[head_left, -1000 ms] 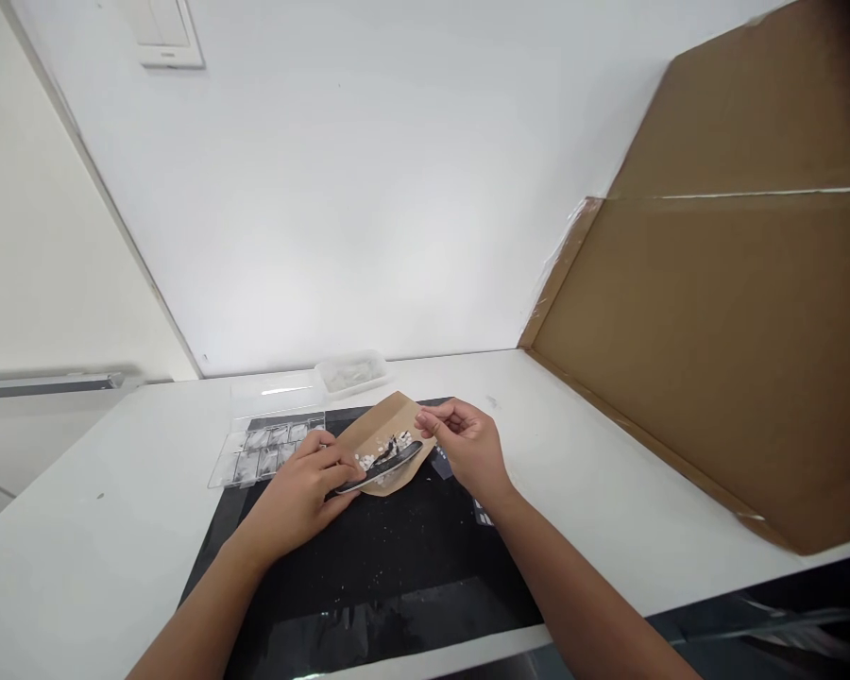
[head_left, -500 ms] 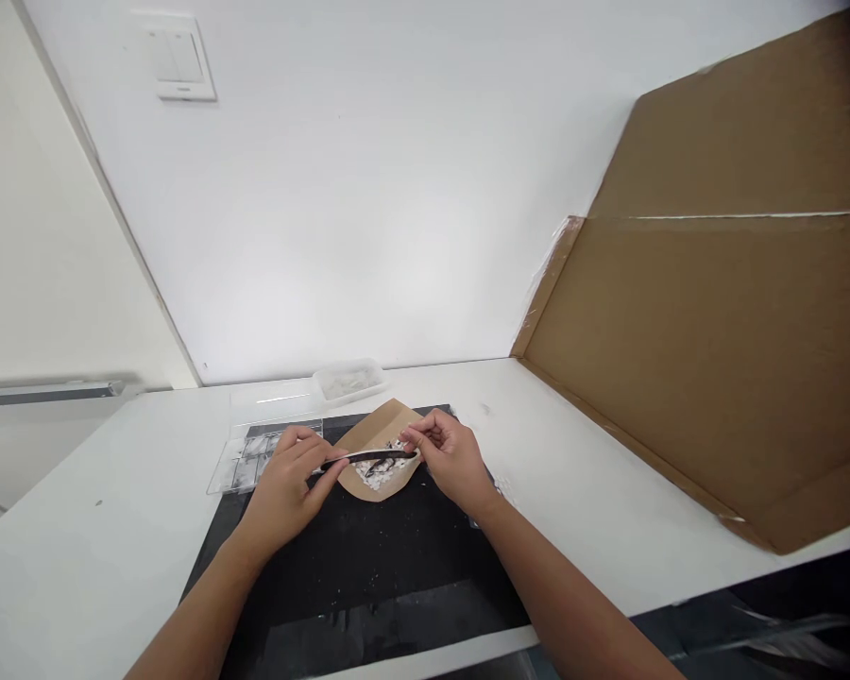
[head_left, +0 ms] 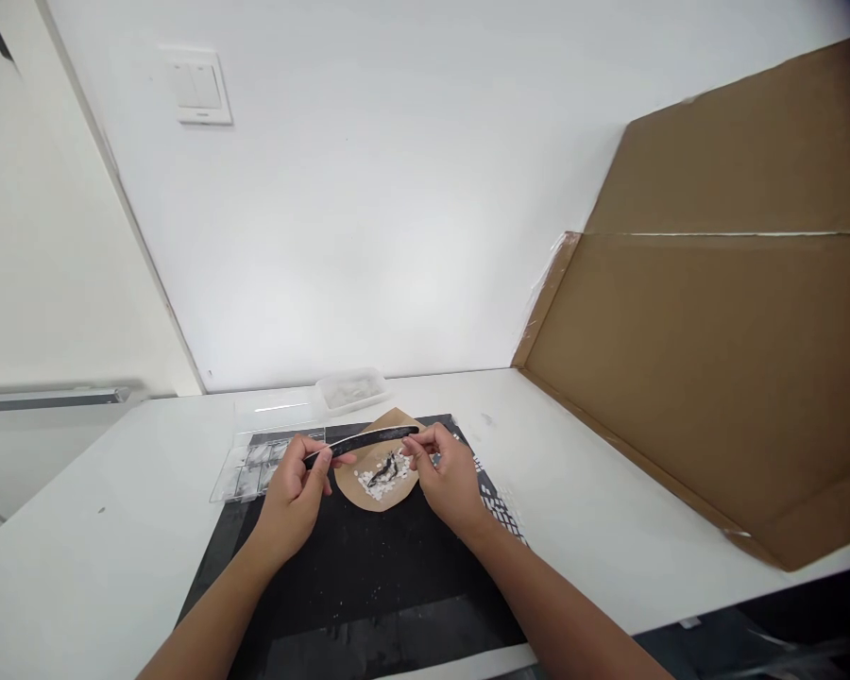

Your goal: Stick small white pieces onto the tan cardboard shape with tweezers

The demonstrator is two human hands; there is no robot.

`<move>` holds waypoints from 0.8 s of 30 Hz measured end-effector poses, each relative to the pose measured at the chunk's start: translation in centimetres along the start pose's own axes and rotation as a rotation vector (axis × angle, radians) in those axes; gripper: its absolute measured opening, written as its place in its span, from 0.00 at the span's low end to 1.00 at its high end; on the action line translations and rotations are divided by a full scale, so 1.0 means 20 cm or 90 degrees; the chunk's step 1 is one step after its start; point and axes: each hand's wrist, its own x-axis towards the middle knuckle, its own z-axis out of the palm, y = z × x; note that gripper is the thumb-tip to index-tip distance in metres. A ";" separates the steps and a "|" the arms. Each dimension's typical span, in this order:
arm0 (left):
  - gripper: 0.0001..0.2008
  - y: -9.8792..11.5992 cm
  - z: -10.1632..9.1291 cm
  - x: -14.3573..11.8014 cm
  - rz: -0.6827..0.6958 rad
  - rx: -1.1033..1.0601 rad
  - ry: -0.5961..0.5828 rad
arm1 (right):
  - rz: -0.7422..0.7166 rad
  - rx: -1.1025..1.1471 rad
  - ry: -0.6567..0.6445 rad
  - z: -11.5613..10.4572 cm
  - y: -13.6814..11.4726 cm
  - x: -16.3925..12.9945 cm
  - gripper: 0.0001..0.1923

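A thin, curved black strip (head_left: pixel 372 439) with a white upper edge spans the gap between my two hands. My left hand (head_left: pixel 296 486) is closed on its left end, thumb in front and fingers behind. At the strip's right end, the fingertips of my right hand (head_left: pixel 453 480) are pinched together. Below the strip lies a piece of brown paper (head_left: pixel 347 480), holding small white flakes (head_left: pixel 377 489) and a crumpled black-and-white scrap (head_left: pixel 383 469).
Under the paper is a black mat (head_left: pixel 375 567) on a white table (head_left: pixel 99 567). A clear divided case (head_left: pixel 230 482) and a translucent tray (head_left: pixel 352 389) stand behind. White pieces (head_left: pixel 501 510) line the mat's right edge. A cardboard sheet (head_left: pixel 708 378) leans at right.
The strip has risen off the flakes and turned, so its broad black face shows. My hands have tilted with it, and the view has shifted slightly.
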 end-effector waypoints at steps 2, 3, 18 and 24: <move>0.14 0.00 0.01 -0.01 0.003 -0.012 -0.019 | 0.007 -0.012 0.020 0.00 0.00 0.00 0.11; 0.14 0.00 0.01 -0.01 0.004 -0.011 -0.027 | 0.010 -0.018 0.031 0.00 0.01 0.00 0.12; 0.21 0.00 0.03 -0.02 0.024 0.028 -0.068 | -0.011 -0.029 0.056 0.08 -0.04 -0.04 0.11; 0.20 -0.01 0.03 -0.02 0.098 0.139 -0.107 | 0.033 -0.085 0.111 0.03 -0.02 -0.01 0.13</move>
